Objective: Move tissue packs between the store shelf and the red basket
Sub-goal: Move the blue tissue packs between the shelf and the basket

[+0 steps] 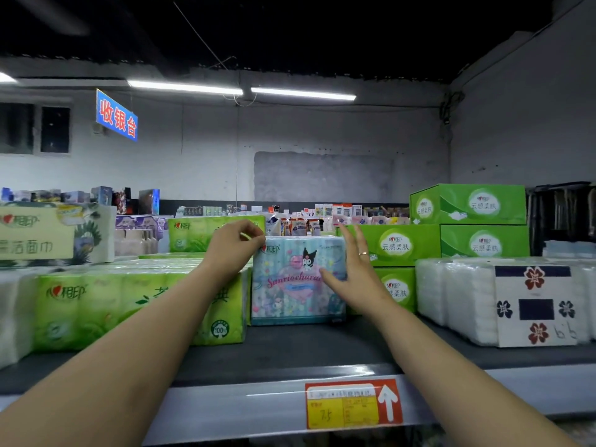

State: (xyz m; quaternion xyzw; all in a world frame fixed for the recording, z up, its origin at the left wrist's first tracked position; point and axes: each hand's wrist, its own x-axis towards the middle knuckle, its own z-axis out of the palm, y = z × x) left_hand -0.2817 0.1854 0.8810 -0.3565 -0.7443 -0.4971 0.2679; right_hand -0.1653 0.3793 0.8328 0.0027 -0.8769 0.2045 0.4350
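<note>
A pastel blue tissue pack (298, 280) printed with cartoon characters and pink lettering is standing upright on the dark shelf (290, 350), set back from its front edge and sitting just beside a long green tissue pack (138, 311) on its left. The left hand (237, 241) is pinching its top left corner, while the right hand (354, 272) is resting open against its right side.

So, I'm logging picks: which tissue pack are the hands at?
The pale blue cartoon-printed pack, right of the big green pack: the left hand pinches its top corner, and the right hand is open at its right side.
</note>
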